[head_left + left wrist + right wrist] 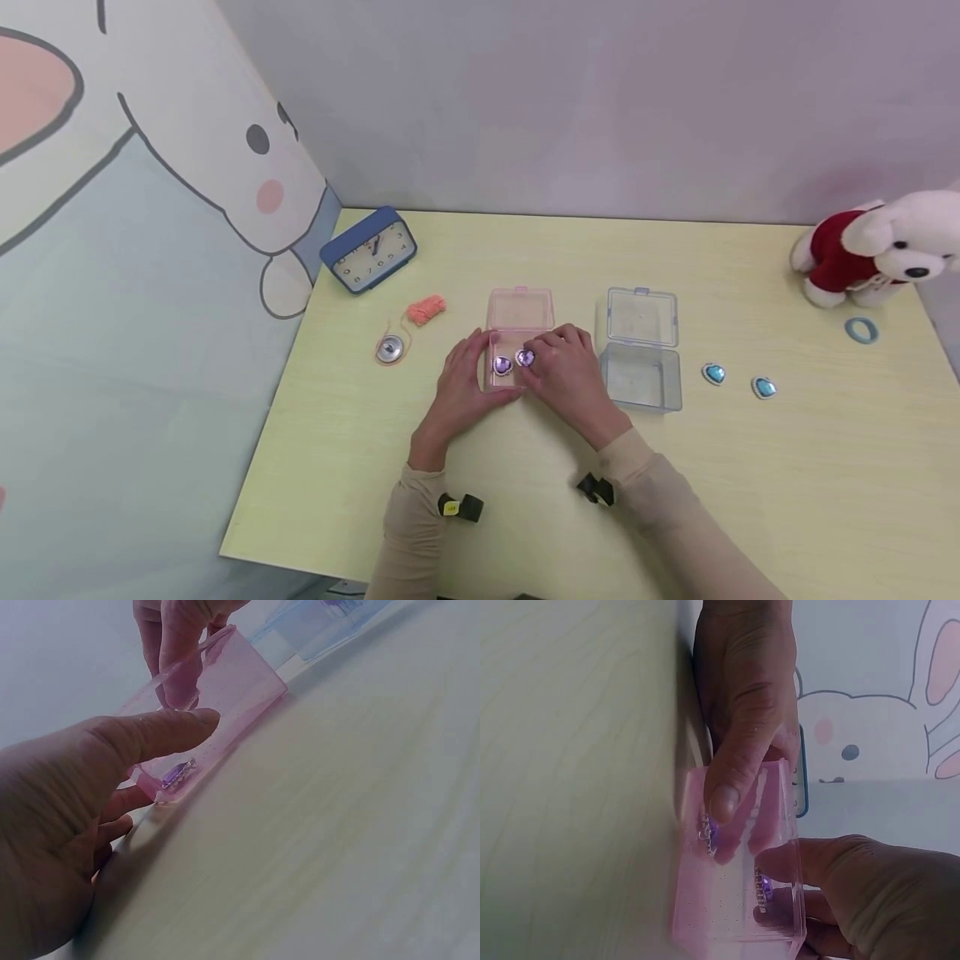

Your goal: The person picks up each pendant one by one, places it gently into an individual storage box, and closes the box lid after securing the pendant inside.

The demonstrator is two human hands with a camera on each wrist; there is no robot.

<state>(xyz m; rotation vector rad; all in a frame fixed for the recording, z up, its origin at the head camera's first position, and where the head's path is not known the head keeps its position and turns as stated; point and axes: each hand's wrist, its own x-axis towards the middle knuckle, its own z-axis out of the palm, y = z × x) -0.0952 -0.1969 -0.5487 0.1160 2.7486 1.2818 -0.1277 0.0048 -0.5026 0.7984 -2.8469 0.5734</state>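
A clear pink plastic box [512, 338] stands on the table with its lid [520, 309] tipped back. My left hand [459, 398] grips the box from the left, the thumb along its near wall and the fingers round the far side. Inside it, towards the left, lies a purple heart-shaped gem [502, 366] with a silvery beaded edge. A second purple gem [763, 889] is pinched between the thumb and fingertips of my right hand [567, 377], which reaches in over the box's right side; this gem is raised off the box floor in the right wrist view.
A clear bluish box [642, 379] with its lid up stands to the right, then two blue heart gems [714, 373]. A plush dog [873, 250] and a blue ring [862, 330] lie farther right. Back left are a clock [371, 252], coral yarn [426, 310] and a round metal piece [390, 349].
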